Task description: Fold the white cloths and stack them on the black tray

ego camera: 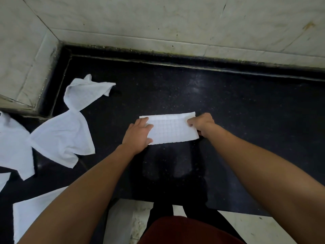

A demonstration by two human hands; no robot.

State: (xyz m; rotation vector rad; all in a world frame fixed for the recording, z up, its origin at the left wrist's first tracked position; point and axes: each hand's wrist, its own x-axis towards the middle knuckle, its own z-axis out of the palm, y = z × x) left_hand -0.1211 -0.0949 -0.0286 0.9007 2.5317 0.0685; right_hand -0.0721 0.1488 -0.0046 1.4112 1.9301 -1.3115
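Observation:
A white cloth (171, 130), folded into a rectangle, lies flat on the black speckled counter (237, 106) in the middle of the view. My left hand (138, 135) rests flat on the cloth's left end, fingers spread over it. My right hand (202, 123) pinches the cloth's right edge between thumb and fingers. Unfolded white cloths lie to the left: one crumpled (86, 93), one below it (63, 140), another at the far left edge (13, 145), and one near the front left (29, 212) partly under my left forearm. No black tray is in view.
Pale stone walls (158, 23) rise behind the counter and on the left, forming a corner. The counter's front edge runs along the bottom, with pale floor (255, 228) below it. Bare black counter extends to the right of the folded cloth.

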